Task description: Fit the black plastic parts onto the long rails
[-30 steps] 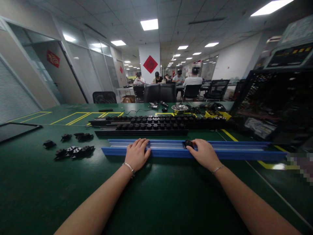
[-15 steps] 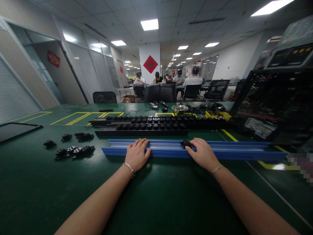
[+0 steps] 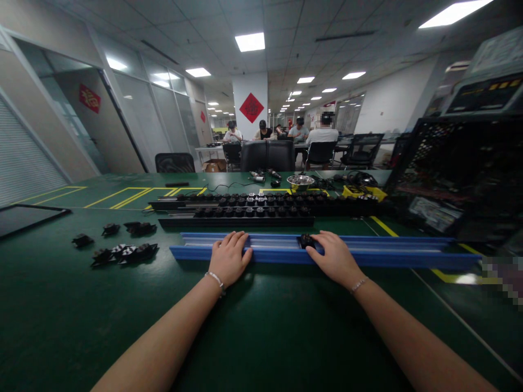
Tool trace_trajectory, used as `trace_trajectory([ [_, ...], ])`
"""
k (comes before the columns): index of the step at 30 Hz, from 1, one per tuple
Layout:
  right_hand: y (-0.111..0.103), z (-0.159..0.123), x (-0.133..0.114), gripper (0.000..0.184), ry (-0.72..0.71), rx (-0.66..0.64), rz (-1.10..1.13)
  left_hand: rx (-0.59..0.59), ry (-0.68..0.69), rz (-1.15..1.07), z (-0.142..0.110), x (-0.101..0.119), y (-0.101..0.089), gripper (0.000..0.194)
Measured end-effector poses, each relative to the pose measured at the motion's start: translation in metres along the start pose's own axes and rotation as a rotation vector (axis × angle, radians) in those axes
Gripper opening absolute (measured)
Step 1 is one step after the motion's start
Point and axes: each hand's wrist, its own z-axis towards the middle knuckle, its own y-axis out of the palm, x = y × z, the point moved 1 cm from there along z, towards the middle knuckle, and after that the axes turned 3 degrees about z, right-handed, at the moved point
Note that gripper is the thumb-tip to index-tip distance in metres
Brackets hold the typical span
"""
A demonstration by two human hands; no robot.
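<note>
A long blue rail (image 3: 388,256) lies across the green table (image 3: 261,337) in front of me. My left hand (image 3: 229,257) rests flat on the rail's left part, fingers stretched over its near edge. My right hand (image 3: 333,256) is on the rail further right, its fingertips pressed on a small black part (image 3: 305,240) that sits in the rail's channel. Behind the rail lie two black rails (image 3: 237,216) filled with several black parts.
Loose black parts (image 3: 122,251) lie at the left of the table. A black crate-like machine (image 3: 457,174) stands at the right. A metal bowl (image 3: 300,180), a yellow tray (image 3: 363,190) and cables are at the back. Several people sit at a far table.
My right hand has slid the small black part leftward along the blue rail. My left hand has stayed in place.
</note>
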Motion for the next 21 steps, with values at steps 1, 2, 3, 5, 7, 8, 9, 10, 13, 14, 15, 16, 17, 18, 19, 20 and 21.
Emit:
trace_trajectory([
  [1, -0.001, 0.000, -0.001, 0.039, 0.006, 0.006, 0.011, 0.003, 0.001, -0.002, 0.000, 0.000, 0.000, 0.043],
  [2, -0.003, 0.001, -0.001, 0.038, 0.011, 0.017, 0.024, 0.004, 0.002, -0.005, 0.000, 0.000, 0.000, 0.043],
  [3, -0.005, 0.001, -0.002, 0.036, 0.017, 0.029, 0.037, 0.005, 0.001, -0.008, 0.000, 0.000, 0.000, 0.043],
  [5, -0.009, 0.002, -0.003, 0.032, 0.029, 0.046, 0.062, 0.003, 0.000, -0.015, 0.000, 0.000, 0.000, 0.043],
  [7, -0.011, 0.002, -0.005, 0.026, 0.038, 0.045, 0.082, -0.001, 0.000, -0.021, 0.000, 0.000, 0.000, 0.043],
  [8, -0.011, 0.002, -0.007, 0.024, 0.036, 0.040, 0.092, -0.002, 0.001, -0.024, 0.000, 0.000, 0.000, 0.043],
  [9, -0.011, 0.002, -0.008, 0.022, 0.029, 0.033, 0.102, -0.003, 0.001, -0.027, 0.000, 0.000, 0.000, 0.042],
  [10, -0.011, 0.001, -0.009, 0.020, 0.018, 0.025, 0.111, -0.004, 0.002, -0.029, 0.000, 0.000, -0.001, 0.042],
  [13, -0.008, -0.001, -0.013, 0.019, -0.040, 0.008, 0.119, -0.005, 0.002, -0.035, 0.000, 0.000, 0.000, 0.042],
  [14, -0.006, -0.002, -0.014, 0.019, -0.061, 0.003, 0.116, -0.004, 0.002, -0.037, 0.000, -0.001, 0.000, 0.042],
  [15, -0.005, -0.002, -0.015, 0.020, -0.081, -0.004, 0.114, -0.001, 0.001, -0.038, 0.000, -0.001, 0.000, 0.042],
  [16, -0.004, -0.003, -0.015, 0.021, -0.099, -0.014, 0.114, 0.002, 0.001, -0.039, 0.000, -0.001, 0.000, 0.042],
  [17, -0.003, -0.003, -0.015, 0.022, -0.114, -0.027, 0.115, 0.004, 0.002, -0.041, 0.000, -0.001, 0.000, 0.041],
  [18, -0.002, -0.004, -0.016, 0.022, -0.127, -0.040, 0.118, 0.006, 0.002, -0.042, 0.000, -0.001, 0.001, 0.041],
  [19, -0.001, -0.004, -0.016, 0.023, -0.140, -0.050, 0.120, 0.008, 0.001, -0.044, 0.000, -0.001, 0.001, 0.041],
  [20, -0.001, -0.004, -0.017, 0.023, -0.154, -0.057, 0.122, 0.008, 0.000, -0.046, 0.000, -0.001, 0.001, 0.041],
  [21, -0.001, -0.004, -0.017, 0.023, -0.169, -0.062, 0.123, 0.007, -0.002, -0.048, 0.000, -0.001, 0.001, 0.041],
])
